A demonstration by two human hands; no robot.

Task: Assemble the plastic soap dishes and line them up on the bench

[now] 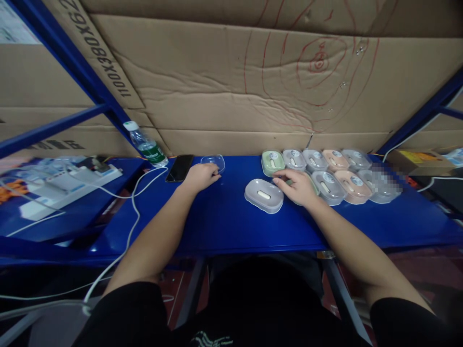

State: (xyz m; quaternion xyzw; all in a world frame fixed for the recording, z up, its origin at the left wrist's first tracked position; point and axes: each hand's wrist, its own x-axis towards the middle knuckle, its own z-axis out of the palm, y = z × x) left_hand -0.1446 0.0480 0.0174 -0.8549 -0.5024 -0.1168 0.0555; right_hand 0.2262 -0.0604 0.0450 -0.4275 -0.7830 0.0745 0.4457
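Note:
My left hand (202, 177) has its fingers curled at the near edge of a clear plastic lid (212, 161), partly covering it. My right hand (297, 186) lies over a green plastic box (314, 182) in the front row, hiding most of it. Its thumb and forefinger are apart, close to the right edge of a rounded grey plastic box (269, 185). That grey box lies flat and has a pale oblong piece at its middle. Behind the right hand stands another green box (272, 160) with a round sticker.
Several lidded boxes in grey and peach, such as a peach box (354, 188), stand in two rows at right. A phone (180, 168), a water bottle (148, 147) and a white cable (136, 212) are at left. Cardboard (202, 62) backs the blue table (224, 226).

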